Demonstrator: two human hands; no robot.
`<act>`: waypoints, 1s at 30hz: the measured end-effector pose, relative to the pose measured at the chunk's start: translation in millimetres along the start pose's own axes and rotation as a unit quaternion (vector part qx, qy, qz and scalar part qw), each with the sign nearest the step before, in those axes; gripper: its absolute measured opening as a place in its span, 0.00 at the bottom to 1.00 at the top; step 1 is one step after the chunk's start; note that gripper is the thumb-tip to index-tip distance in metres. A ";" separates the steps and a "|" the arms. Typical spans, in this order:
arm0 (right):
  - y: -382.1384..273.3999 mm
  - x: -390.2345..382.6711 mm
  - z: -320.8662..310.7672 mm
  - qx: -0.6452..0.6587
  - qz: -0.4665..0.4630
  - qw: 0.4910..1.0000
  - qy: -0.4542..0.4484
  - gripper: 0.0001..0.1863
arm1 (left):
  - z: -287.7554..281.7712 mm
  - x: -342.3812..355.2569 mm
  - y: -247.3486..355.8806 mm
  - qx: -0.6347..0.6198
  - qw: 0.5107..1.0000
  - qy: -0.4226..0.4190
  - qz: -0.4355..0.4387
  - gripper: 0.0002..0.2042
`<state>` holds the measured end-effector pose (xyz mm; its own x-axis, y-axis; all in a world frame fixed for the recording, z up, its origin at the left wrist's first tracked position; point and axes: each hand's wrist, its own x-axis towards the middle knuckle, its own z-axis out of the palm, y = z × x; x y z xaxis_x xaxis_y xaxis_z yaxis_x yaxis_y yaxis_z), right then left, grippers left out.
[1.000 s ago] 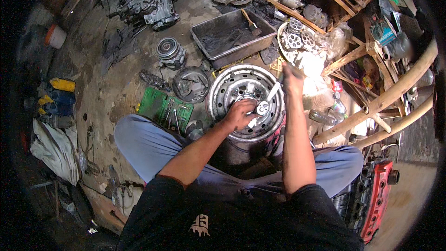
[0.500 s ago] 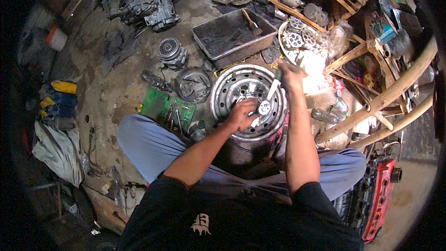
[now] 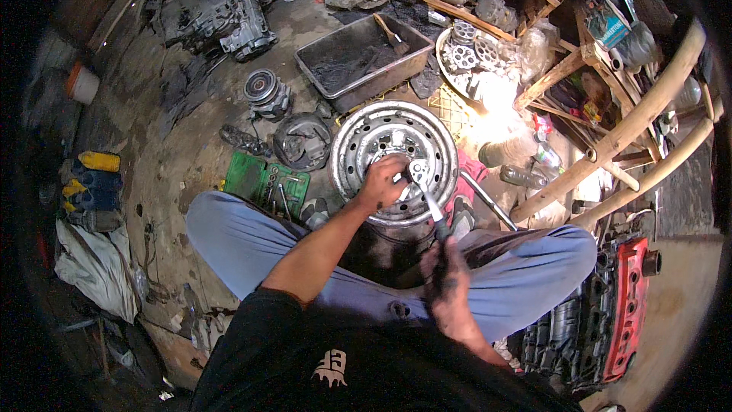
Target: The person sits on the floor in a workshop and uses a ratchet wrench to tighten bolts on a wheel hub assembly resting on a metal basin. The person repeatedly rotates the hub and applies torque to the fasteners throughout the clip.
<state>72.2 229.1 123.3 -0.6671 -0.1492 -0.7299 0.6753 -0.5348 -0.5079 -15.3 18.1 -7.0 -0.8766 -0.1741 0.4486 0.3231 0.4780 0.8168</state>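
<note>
In front of me lies a silver steel wheel rim (image 3: 345, 145), with a metal part partly hidden at its middle. My right hand (image 3: 448, 282) is closed round the dark handle of a ratchet wrench (image 3: 431, 204), low beside my right knee. The ratchet's head sits over the rim's middle, right next to my left hand (image 3: 383, 181). My left hand's fingers are curled inward there; what they grip is hidden. An open green socket case (image 3: 248, 175) with sockets lies left of the rim.
Beyond the rim stands a black tray (image 3: 366, 95) with a brush (image 3: 392, 35) on it. A pulley unit (image 3: 263, 95) and a round housing (image 3: 303, 141) are at left. A metal bar (image 3: 488, 200) lies at right, near a wooden frame (image 3: 625, 145) and a red-topped engine part (image 3: 628, 313).
My right hand has swung the ratchet handle from the far right of the rim back toward my body. My left hand stays by the ratchet head. The view has shifted slightly.
</note>
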 end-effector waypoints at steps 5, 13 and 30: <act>27.0 -19.3 14.4 -0.119 0.090 0.989 -0.001 0.10 | -6.3 2.8 4.4 0.001 1.000 -0.023 0.004 0.17; -15.4 9.7 0.0 -0.037 -0.037 0.997 0.056 0.10 | -11.0 3.3 1.7 -0.005 0.997 -0.071 -0.001 0.14; -83.3 233.8 174.1 -0.453 -0.317 0.832 -0.037 0.27 | -7.8 5.0 0.6 -0.038 0.999 -0.028 0.016 0.12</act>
<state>-194.8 93.9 74.6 -0.9746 -0.1456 -0.1704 0.1174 0.3160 -0.9415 -16.7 10.8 -1.4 -0.8831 -0.1110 0.4558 0.3755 0.4151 0.8287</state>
